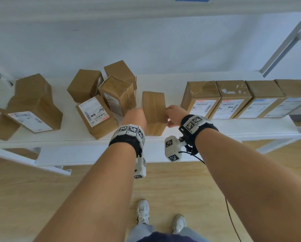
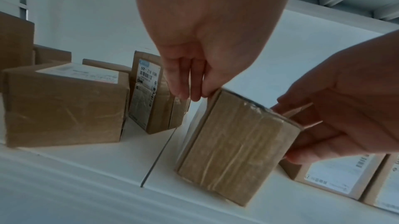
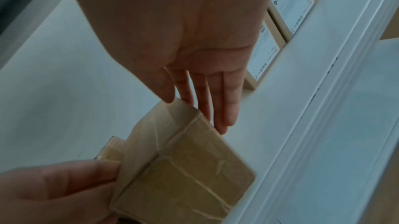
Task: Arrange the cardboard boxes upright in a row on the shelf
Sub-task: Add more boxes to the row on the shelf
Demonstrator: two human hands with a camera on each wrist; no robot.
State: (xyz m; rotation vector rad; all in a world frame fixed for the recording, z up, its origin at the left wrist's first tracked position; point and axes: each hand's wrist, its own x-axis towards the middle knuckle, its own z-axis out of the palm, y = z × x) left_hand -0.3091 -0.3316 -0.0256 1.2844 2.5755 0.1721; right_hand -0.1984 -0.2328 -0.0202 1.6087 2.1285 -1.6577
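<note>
My left hand (image 1: 134, 116) and right hand (image 1: 174, 116) form one grip, pressing the opposite sides of a taped cardboard box (image 1: 154, 112) with nearly straight fingers; it stands on the shelf (image 1: 233, 130) between my palms, long axis vertical. The row of upright boxes (image 1: 233, 100) lies just beyond my right hand, so that hand is nearer, and I judge the box must slide rightward.

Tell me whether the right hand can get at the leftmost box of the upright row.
Probably yes: the right hand is beside that leftmost box, with only bare shelf between, but it must first leave the taped box.
</note>
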